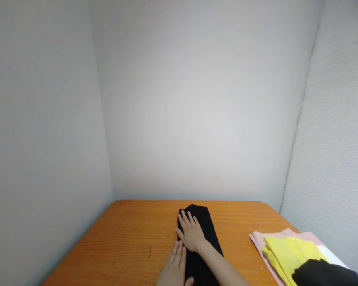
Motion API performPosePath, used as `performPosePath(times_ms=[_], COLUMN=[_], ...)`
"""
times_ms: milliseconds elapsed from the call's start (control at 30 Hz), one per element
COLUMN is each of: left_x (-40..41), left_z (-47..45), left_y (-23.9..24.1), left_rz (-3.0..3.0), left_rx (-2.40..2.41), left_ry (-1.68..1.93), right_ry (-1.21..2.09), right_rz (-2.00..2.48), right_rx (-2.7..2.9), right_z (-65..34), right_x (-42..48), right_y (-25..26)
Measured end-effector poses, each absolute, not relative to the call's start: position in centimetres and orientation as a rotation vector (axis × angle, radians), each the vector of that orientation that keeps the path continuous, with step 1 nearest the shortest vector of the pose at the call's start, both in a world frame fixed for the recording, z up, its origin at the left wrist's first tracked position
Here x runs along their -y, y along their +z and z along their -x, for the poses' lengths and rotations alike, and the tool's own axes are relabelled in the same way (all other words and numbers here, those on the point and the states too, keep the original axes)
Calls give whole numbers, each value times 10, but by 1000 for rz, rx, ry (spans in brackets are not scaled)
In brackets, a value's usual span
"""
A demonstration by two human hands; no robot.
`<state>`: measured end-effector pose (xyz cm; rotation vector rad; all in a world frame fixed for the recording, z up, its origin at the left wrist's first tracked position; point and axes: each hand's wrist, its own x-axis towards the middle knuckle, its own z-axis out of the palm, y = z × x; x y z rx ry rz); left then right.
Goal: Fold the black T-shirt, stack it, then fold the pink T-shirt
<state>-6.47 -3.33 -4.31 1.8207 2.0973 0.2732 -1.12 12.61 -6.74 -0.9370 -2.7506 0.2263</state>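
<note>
A long strip of folded black cloth (203, 222) lies on the wooden table (131, 234), running from its far side toward me. Its exact kind of garment cannot be made out. My right hand (191, 232) rests flat on the upper part of the cloth, fingers spread. Lower down, my left hand (174, 266) lies along the cloth's left edge with its fingers stretched out and its thumb on the fabric. The near end of the cloth runs out of view at the bottom.
At the table's right side lies a pile of fabric: a pink cloth (258, 238) underneath, a folded yellow cloth (295, 250) over it, and a crumpled black cloth (325, 274) on top. Part of the pile is white. Walls (191, 99) stand behind the table and at both sides.
</note>
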Motion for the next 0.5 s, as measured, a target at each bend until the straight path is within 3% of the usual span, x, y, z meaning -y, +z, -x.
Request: performPosePath(times_ms=[333,500], left_x=[39,43], left_z=[64,93], left_y=[-35,-35], left_rz=[-1847,-1673], left_rx=[-2182,-2177], left_ry=[450,844], right_ry=[229,190], right_rz=[877,900], right_rx=[2720,2608], right_z=[20,-12], right_x=[-133,-111], right_y=[-49,-35])
